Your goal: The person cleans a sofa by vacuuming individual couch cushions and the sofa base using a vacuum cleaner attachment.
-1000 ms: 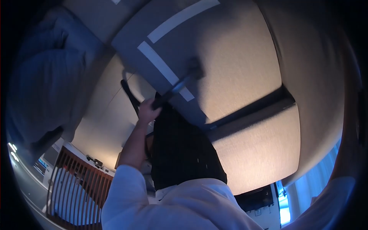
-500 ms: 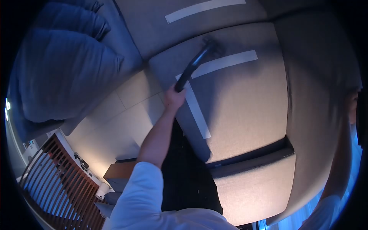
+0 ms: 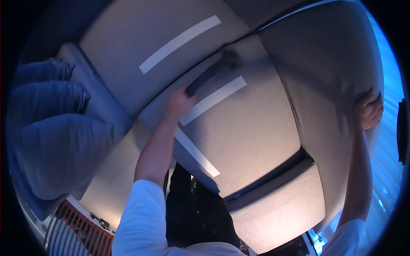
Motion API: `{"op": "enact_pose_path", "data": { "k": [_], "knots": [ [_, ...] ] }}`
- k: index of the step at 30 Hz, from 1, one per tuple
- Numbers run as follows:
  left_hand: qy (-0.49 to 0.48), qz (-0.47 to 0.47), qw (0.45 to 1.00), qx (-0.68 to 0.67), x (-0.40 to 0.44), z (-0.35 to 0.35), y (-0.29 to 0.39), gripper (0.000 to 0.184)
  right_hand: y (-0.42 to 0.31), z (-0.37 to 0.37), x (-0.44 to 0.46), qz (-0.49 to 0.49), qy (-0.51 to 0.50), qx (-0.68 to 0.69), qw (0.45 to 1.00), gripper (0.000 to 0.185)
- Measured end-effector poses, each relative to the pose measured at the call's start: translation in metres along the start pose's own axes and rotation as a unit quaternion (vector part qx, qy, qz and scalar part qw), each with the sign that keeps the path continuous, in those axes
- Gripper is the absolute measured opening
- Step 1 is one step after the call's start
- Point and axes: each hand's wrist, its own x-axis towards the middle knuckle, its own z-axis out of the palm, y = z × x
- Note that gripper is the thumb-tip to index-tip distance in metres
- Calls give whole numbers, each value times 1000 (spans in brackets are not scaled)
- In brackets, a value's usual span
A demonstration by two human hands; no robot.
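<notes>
My left hand is closed round the handle of a dark tool. The tool's blurred head is over the far part of a grey sofa seat cushion, beyond a pale strip. A second pale strip runs down the cushion's near left side, and another strip lies on the neighbouring cushion. At the right, my right hand has its fingers curled over the outer edge of the sofa backrest.
Blue-grey pillows are bunched at the left. A padded armrest stands at the near right, beside a dark gap. Light floor and a slatted wooden piece show at the lower left, and a bluish curtain at the right.
The view has shifted along the sofa. My left hand and the tool have moved farther over the seat. My right hand, barely visible before, now shows on the backrest edge.
</notes>
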Motion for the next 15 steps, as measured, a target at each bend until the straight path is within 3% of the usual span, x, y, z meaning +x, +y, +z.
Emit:
{"op": "enact_pose_path", "data": {
  "k": [3, 5, 7, 9, 10, 12, 13, 14, 15],
  "knots": [
    [-30, 53, 998, 18, 45, 6, 112, 50, 2, 0, 3, -3, -28, -22, 999, 71],
    [-24, 83, 996, 9, 54, 15, 137, 51, 1, 0, 1, -2, -26, -16, 1000, 71],
    [-65, 50, 996, 37, 56, 23, 143, 53, 0, -1, 0, 4, -22, -11, 1000, 70],
    [-12, 59, 998, -23, 38, 26, 96, 57, 2, -3, 2, -6, -31, -25, 999, 69],
    [-33, 39, 999, -13, 19, 15, 66, 61, 0, -4, 3, -4, -29, -28, 999, 69],
    [8, 5, 997, -70, -24, 17, -33, 57, -8, -11, 0, -5, -27, -13, 1000, 68],
    [-15, -55, 998, -23, -51, -2, -68, 53, -8, -12, -1, -3, -30, -19, 999, 68],
    [16, -17, 997, -72, -76, -1, -126, 50, -8, -12, -1, -4, -34, -7, 999, 68],
    [-55, -164, 967, -188, -101, -14, -159, 44, -8, -11, 0, -5, -37, 7, 999, 68]
  ]
}}
